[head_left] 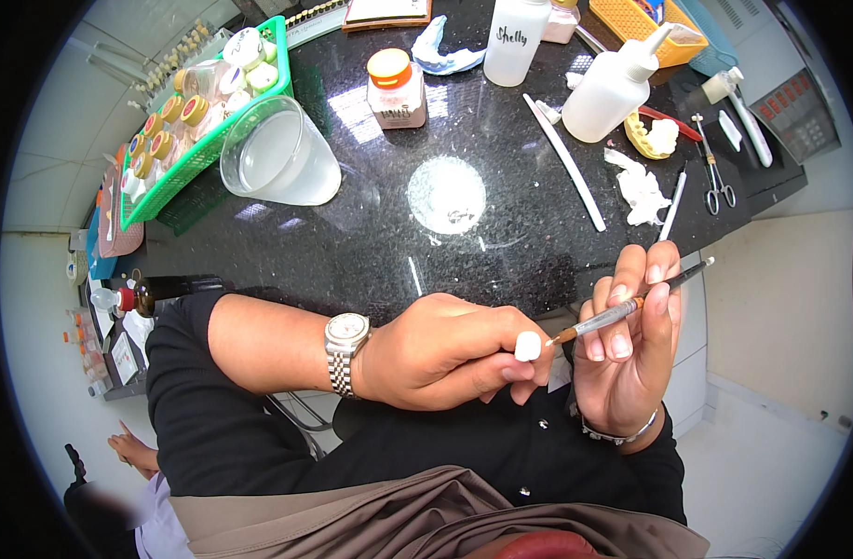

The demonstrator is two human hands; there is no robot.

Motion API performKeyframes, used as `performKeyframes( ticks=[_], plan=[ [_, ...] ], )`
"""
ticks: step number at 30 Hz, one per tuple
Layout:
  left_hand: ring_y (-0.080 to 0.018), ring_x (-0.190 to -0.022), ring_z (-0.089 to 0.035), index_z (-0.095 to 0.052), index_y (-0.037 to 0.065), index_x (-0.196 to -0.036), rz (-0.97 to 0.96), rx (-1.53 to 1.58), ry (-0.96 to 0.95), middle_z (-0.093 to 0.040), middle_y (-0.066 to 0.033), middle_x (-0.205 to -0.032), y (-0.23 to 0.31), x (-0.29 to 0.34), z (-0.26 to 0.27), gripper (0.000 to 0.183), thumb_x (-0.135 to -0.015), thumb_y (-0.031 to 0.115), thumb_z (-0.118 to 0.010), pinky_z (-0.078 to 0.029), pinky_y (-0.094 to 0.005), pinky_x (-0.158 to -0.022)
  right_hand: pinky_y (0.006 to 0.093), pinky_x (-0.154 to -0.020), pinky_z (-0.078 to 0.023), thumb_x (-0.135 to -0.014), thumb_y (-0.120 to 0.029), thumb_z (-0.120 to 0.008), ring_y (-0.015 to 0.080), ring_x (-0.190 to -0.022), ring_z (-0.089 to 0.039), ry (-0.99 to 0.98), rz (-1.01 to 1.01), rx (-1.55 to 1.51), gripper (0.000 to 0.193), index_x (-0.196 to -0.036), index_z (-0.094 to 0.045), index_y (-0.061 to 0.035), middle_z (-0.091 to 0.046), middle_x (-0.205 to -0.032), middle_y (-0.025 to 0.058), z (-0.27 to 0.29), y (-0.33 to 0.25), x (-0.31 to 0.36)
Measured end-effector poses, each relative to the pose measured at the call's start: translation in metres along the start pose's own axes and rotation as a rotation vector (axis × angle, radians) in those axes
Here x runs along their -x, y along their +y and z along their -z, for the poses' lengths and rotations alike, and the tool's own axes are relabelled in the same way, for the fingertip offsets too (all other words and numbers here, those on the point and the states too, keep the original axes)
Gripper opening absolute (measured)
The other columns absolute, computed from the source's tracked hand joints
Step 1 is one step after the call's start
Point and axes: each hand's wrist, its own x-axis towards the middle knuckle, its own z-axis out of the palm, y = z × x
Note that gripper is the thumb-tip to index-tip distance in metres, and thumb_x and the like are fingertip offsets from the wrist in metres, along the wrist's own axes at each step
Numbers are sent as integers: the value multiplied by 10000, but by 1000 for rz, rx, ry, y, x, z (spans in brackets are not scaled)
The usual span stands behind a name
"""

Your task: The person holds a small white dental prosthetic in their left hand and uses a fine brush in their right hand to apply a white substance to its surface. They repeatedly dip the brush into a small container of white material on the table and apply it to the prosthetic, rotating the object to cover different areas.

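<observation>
Between the thumb and bent forefinger of my left hand a small white tooth-shaped piece is pinched. The other left fingers curl underneath, and a metal watch circles that wrist. My right hand, palm turned up, holds a slim paintbrush between thumb and fingers. The brush slants, its dark end up to the right and its brown bristles pointing left. Its fine tip is at the right edge of the white piece; whether they touch, I cannot tell. Both hands are in front of the black table's near edge.
On the black speckled table stand a clear cup, a green basket of small jars, an orange-lidded jar and a white squeeze bottle. To the right lie a white stick, crumpled tissue, a yellow dental cast and scissors.
</observation>
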Motion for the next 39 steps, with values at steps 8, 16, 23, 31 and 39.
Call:
performKeyframes(
  ticks=[8,16,23,31,39],
  plan=[
    [-168,-532,-592,-537,-16,-814,28,-27,1,-618,-113,-708,3,-1,1,173,-896,85,-422,-479,-259,-478,252,-454,-462,-896,-106,-454,106,-492,-494,-11,-29,-23,169,-931,-290,-88,-495,-783,109,2,1,-1],
    [-168,-536,-596,-535,-5,-821,27,-37,-6,-619,-106,-708,3,-1,1,156,-893,82,-429,-474,-256,-474,246,-442,-454,-895,-107,-460,104,-484,-483,-3,-30,-2,172,-926,-292,-88,-484,-770,96,2,2,-1],
    [-173,-539,-595,-520,-19,-830,15,-12,-2,-613,-129,-704,1,-1,1,150,-893,75,-423,-480,-254,-473,241,-434,-456,-896,-125,-465,105,-483,-479,-3,62,26,185,-927,-287,-82,-471,-780,100,2,1,-1],
    [-167,-532,-586,-524,-19,-818,20,-3,19,-613,-125,-699,2,-2,0,169,-898,84,-416,-478,-257,-478,269,-446,-511,-866,-104,-520,146,-500,-532,-90,269,167,259,-937,-274,-72,-463,-783,114,2,-2,2],
    [-165,-527,-578,-518,-14,-825,7,-16,12,-611,-120,-701,1,-1,0,176,-906,96,-407,-473,-260,-474,182,-436,-427,-896,-159,-484,61,-507,-433,-134,364,369,216,-915,-290,-65,-413,-793,72,-4,-1,3]
  ],
)
